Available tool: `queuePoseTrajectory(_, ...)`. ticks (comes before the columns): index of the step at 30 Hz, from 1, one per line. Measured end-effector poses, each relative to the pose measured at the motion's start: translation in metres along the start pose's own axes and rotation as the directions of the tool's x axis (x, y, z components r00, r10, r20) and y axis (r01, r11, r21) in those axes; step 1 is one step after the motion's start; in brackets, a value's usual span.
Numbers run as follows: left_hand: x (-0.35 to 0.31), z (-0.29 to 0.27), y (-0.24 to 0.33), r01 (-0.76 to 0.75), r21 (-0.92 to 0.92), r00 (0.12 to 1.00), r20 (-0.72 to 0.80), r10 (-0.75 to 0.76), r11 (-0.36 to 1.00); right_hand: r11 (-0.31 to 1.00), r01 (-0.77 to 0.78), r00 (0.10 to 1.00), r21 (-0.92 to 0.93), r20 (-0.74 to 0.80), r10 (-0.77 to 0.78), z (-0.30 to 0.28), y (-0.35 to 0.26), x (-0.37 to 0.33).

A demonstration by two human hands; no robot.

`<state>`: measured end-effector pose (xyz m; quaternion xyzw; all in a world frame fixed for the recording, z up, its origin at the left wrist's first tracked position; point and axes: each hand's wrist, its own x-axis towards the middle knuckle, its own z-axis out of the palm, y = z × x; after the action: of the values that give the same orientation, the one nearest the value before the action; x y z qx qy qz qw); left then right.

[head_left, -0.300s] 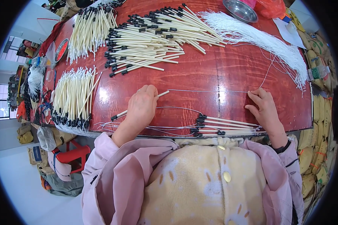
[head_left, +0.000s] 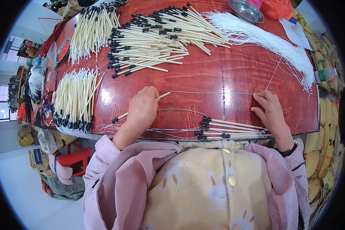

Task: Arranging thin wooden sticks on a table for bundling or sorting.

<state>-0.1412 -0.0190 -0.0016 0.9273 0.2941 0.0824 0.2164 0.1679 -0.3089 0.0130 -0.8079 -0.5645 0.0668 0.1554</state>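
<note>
My left hand (head_left: 142,106) is closed round a thin cream stick (head_left: 165,94) with a black fitting at its lower left end. From the stick's upper right tip a white string (head_left: 211,92) runs nearly straight across the table to my right hand (head_left: 270,109). There the string passes at my thumb and forefinger, which are bent close to it; beyond them it slants up toward a bundle of white strings (head_left: 264,36). Between my hands, near the front edge, lie several finished-looking sticks (head_left: 234,130) with black ends and loose strings trailing left.
A large heap of black-tipped sticks (head_left: 153,42) lies at the far middle of the red table (head_left: 203,76). Two stick bundles (head_left: 74,96) lie at the left. A metal bowl (head_left: 246,10) stands at the back right, and a plastic bottle (head_left: 326,74) lies at the right edge.
My left hand has shifted slightly left with the stick. My right hand stays in place, and the string still runs between them.
</note>
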Motion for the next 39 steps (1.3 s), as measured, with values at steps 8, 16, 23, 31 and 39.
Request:
queuePoseTrajectory(8, 0.009, 0.001, 0.005, -0.015, 0.024, 1.000, 0.014, 0.015, 1.000, 1.000, -0.001, 1.000, -0.014, 0.009, 0.001, -0.003, 0.005, 0.000)
queuePoseTrajectory(16, 0.051, 0.031, 0.038, -0.374, 0.213, 0.927, 0.127, 0.354, 0.903, 0.999, 0.047, 0.996, -0.008, 0.077, -0.046, -0.005, -0.004, 0.013)
queuePoseTrajectory(23, 0.082, 0.081, 0.123, -0.540, 0.159, 0.841, 0.098, 0.531, 0.826, 0.957, 0.282, 0.952, 0.065, 0.100, -0.288, 0.023, -0.034, 0.037)
queuePoseTrajectory(31, 0.033, 0.015, 0.086, -0.199, 0.301, 0.977, -0.011, 0.212, 0.932, 0.974, 0.225, 0.974, 0.036, -0.013, -0.225, 0.008, -0.011, 0.041)
queuePoseTrajectory(39, 0.000, 0.021, 0.018, 0.081, 0.041, 0.995, 0.055, -0.083, 0.996, 0.934, 0.357, 0.934, -0.026, -0.011, -0.358, 0.032, -0.035, 0.070)
